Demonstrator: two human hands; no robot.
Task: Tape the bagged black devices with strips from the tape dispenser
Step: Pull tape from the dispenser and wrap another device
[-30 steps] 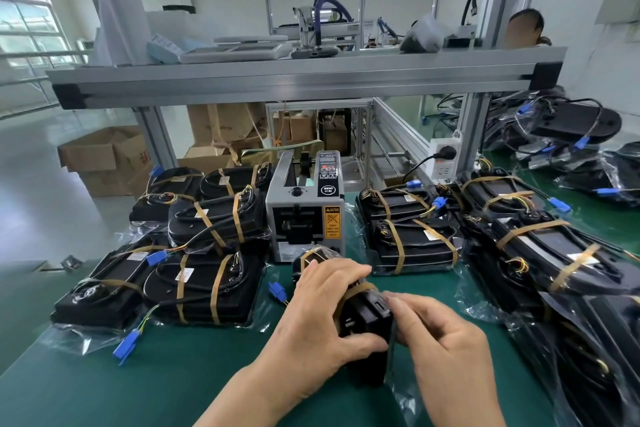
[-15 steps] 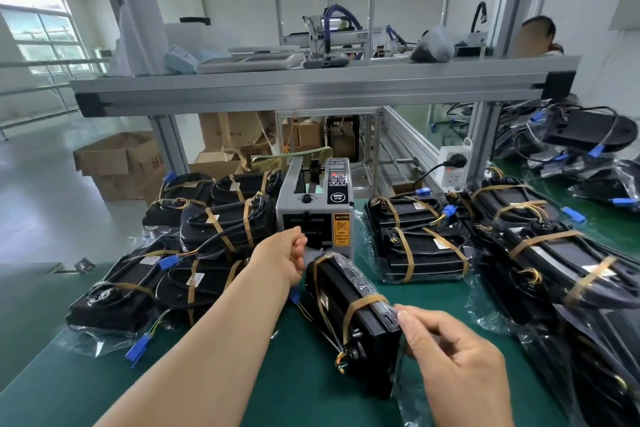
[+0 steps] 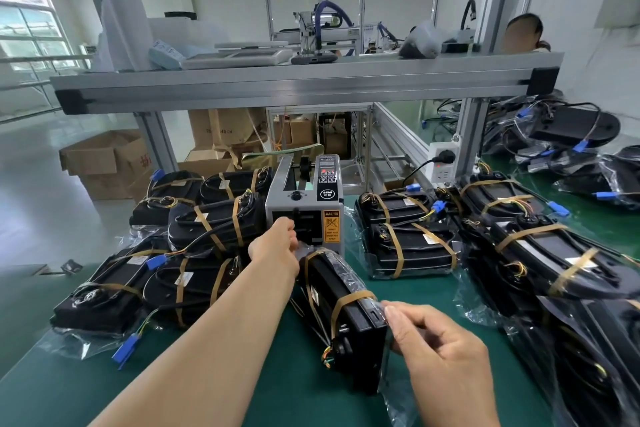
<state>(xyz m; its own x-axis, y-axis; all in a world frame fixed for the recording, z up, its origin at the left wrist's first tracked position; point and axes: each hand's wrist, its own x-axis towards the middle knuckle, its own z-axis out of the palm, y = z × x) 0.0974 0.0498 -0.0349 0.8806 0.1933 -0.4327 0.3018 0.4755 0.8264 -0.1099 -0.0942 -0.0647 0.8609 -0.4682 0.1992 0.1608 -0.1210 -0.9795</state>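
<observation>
A black device (image 3: 346,315) in a clear plastic bag lies on edge on the green table (image 3: 242,392), pointing away from me, with two brown tape bands around it. My right hand (image 3: 440,350) pinches the loose bag film at its near end. The grey tape dispenser (image 3: 304,204) stands just beyond the device's far end. My left hand (image 3: 277,246) is stretched out to the dispenser's front outlet; its fingertips are hidden behind the hand, and no tape strip is visible in them.
Taped, bagged devices are stacked left of the dispenser (image 3: 214,225), right of it (image 3: 408,239) and along the right side (image 3: 540,253). An aluminium shelf beam (image 3: 294,83) crosses overhead. A power socket (image 3: 443,163) sits on a post. Cardboard boxes (image 3: 104,163) stand on the floor.
My left hand let go of the device and reached forward to the dispenser's outlet. My right hand stays at the device's near end, holding the bag film.
</observation>
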